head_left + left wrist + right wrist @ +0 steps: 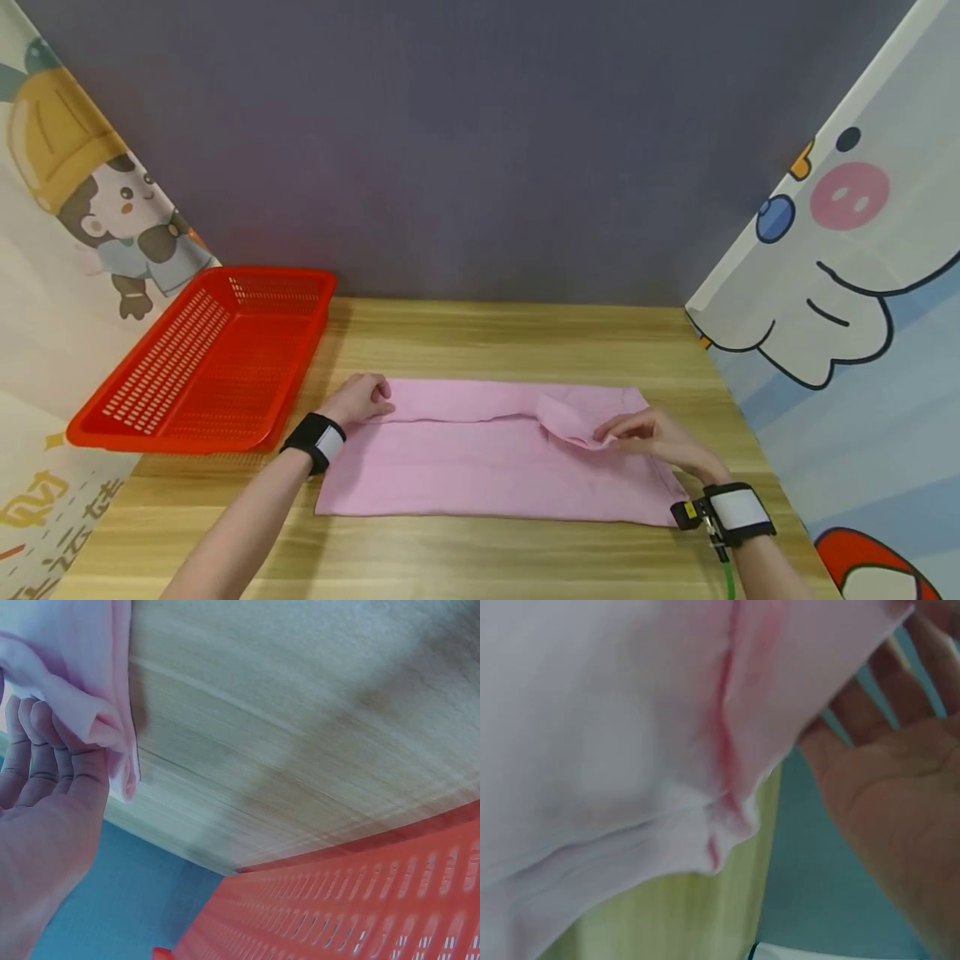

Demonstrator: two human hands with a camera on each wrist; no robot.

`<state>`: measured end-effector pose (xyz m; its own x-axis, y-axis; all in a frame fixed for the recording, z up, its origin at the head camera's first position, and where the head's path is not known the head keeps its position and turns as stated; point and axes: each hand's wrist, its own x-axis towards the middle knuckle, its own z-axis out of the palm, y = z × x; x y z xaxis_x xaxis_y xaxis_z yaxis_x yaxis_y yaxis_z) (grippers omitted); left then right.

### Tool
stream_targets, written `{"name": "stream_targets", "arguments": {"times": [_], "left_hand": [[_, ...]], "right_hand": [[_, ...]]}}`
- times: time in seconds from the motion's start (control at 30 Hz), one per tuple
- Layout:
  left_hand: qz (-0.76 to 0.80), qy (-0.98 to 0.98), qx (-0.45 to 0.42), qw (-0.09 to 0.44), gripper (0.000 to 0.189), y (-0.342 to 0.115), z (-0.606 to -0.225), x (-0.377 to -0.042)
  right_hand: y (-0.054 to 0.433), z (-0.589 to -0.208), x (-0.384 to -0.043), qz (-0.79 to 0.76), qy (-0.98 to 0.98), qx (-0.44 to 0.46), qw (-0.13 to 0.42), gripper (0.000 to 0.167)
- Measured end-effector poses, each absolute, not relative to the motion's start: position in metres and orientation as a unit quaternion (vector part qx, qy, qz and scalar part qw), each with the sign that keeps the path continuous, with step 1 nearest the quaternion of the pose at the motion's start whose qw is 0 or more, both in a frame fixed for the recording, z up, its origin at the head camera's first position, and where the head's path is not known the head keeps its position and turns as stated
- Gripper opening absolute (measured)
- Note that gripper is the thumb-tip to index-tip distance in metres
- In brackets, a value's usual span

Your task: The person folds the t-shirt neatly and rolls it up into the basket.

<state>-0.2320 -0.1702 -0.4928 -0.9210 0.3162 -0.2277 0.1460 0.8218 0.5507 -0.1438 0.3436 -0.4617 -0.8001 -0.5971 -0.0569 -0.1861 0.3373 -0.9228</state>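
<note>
Pink rectangular fabric cloth [480, 475] lies at the frame's lower centre on a wood-grain table [525, 342], right of a red perforated plastic basket [236, 362]. The left hand [358, 401] grips the cloth's upper-left corner; farther right, the right hand [663, 437] pinches a raised flap.

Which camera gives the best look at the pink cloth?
The head view, showing the pink cloth nearly whole on the table. The left wrist view catches one end by the left hand; the right wrist view, a blurry close-up beside the right hand.
</note>
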Motion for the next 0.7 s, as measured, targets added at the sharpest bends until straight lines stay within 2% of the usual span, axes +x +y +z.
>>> {"name": "stream_targets", "arguments": {"times": [0.27,0.4,0.5,0.7], "left_hand": [[0.268,0.944,0.108,0.160,0.022,-0.168,-0.494,-0.232],[0.263,0.946,0.106,0.159,0.023,-0.167,-0.495,-0.232],[0.264,0.945,0.107,0.160,0.024,-0.167,-0.494,-0.232],[0.268,0.943,0.097,0.169,0.024,-0.168,-0.496,-0.233]], "right_hand": [[0.360,-0.478,-0.130,-0.536,0.763,-0.232,0.277,0.024],[0.362,-0.480,-0.129,-0.518,0.778,-0.204,0.292,0.027],[0.358,-0.478,-0.131,-0.486,0.819,-0.168,0.255,0.028],[0.338,-0.477,-0.139,-0.418,0.893,-0.111,0.123,0.031]]}}
